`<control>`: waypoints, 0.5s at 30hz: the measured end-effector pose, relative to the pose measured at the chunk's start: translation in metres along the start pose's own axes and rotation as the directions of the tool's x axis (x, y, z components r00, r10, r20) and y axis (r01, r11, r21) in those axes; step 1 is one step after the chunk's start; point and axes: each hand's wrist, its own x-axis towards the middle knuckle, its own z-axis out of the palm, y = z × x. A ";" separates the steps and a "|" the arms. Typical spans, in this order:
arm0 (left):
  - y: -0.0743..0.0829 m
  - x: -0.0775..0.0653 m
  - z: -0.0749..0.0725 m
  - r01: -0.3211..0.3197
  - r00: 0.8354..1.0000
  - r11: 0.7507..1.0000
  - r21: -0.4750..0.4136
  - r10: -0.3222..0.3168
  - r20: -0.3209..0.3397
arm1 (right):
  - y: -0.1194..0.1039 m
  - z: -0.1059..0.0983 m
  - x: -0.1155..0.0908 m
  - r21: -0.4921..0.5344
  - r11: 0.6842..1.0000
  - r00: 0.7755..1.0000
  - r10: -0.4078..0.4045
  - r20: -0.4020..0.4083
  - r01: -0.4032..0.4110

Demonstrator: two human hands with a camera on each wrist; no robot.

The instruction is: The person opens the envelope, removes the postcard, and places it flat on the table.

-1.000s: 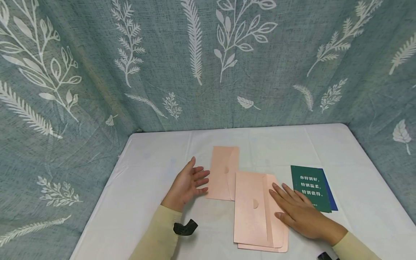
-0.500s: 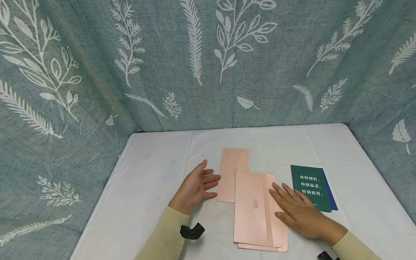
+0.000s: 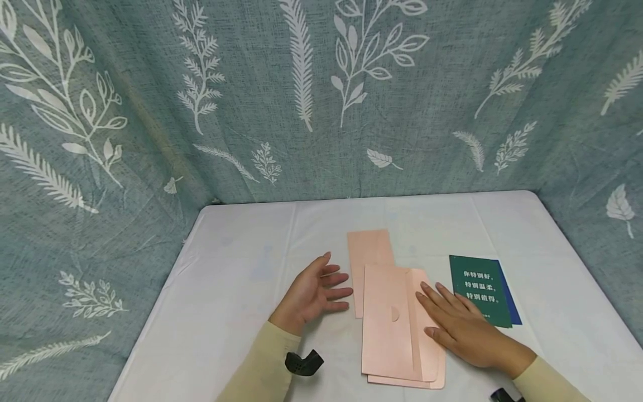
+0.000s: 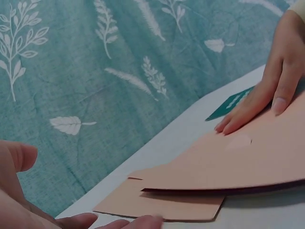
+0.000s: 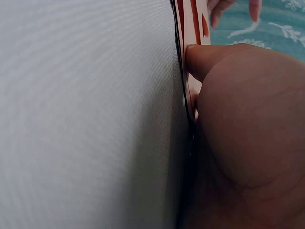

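Observation:
Pink envelopes lie in a small overlapping stack (image 3: 385, 346) near the front of the table, the top one with a flap and a half-round tab. My right hand (image 3: 464, 332) rests flat on the stack's right side, fingers straight. Behind the stack, another pink envelope (image 3: 369, 248) lies partly hidden under its upper left corner. Beside that envelope's left edge is my left hand (image 3: 321, 290), palm turned toward it, fingers extended and fingertips right at the edge. In the left wrist view, the stack's near edge (image 4: 190, 192) stands slightly raised over the rear envelope (image 4: 157, 205).
A green card (image 3: 481, 287) with white lettering lies partly over a blue card (image 3: 511, 304), just right of the stack and close to my right fingers. The white-covered table (image 3: 241, 245) ends at a green leaf-patterned curtain (image 3: 311, 156).
My left hand has moved right, and the rear envelope has slid right with it, turned slightly and gone further under the stack. My right hand has stayed in place.

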 end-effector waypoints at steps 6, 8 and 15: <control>-0.004 0.003 0.005 0.022 0.999 1.000 -0.014 -0.021 0.047 | 0.001 0.002 0.001 -0.002 1.000 1.000 0.006 0.012 -0.006; -0.006 0.004 0.006 0.026 0.998 1.000 -0.007 -0.026 0.052 | 0.002 0.002 0.001 0.000 1.000 1.000 0.005 0.013 -0.005; -0.016 0.011 0.015 -0.014 0.998 0.999 0.045 0.011 0.067 | 0.002 0.002 0.001 0.002 1.000 1.000 -0.001 0.012 0.001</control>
